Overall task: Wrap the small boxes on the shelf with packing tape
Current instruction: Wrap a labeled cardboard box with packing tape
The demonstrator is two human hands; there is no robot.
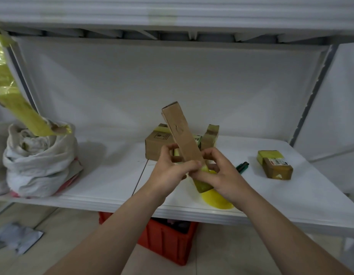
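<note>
I hold a long narrow cardboard box [180, 133] tilted up over the white shelf [104, 187]. Its lower end is covered in yellow tape. My left hand [172, 169] grips the box near that end, thumb across its front. My right hand [219, 173] curls round the taped end from the right. A yellow tape roll [215, 199] lies on the shelf under my right hand, mostly hidden. Behind the held box stand a brown carton [156, 143] and another partly taped box [211, 135]. A small box [275, 164] with yellow tape on one end lies at the right.
A green and black pen-like tool [242, 166] lies on the shelf right of my hands. A white sack [37, 163] with a yellow-taped long box [23, 112] leaning in it stands at the left. A red crate [168, 241] sits on the floor below the shelf.
</note>
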